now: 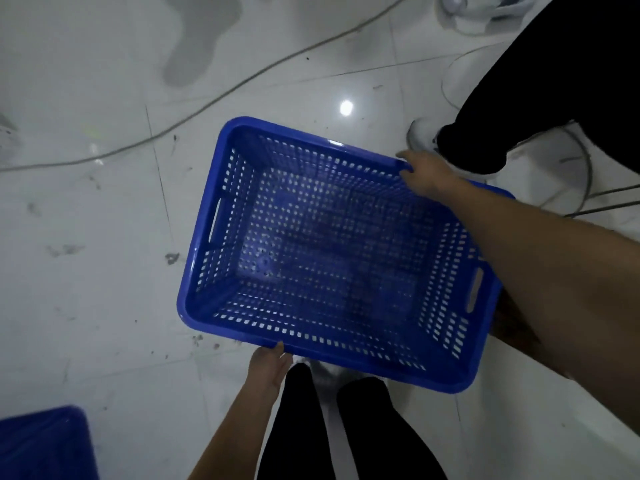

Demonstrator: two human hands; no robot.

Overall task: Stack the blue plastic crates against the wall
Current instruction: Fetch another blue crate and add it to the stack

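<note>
A blue perforated plastic crate (332, 251) hangs over the white tiled floor, mouth up and empty, with slot handles in both short ends. My left hand (268, 365) grips its near long rim from below, thumb on top. My right hand (424, 173) holds the far long rim, my forearm crossing over the crate's right end. The corner of a second blue crate (45, 441) shows at the bottom left. No wall is in view.
My legs in black trousers (346, 427) are under the crate. Another person's dark trouser leg (519, 98) and white shoe (420, 135) stand at the upper right. A pale cable (207, 105) runs across the floor, and thin cables (585, 181) loop at right.
</note>
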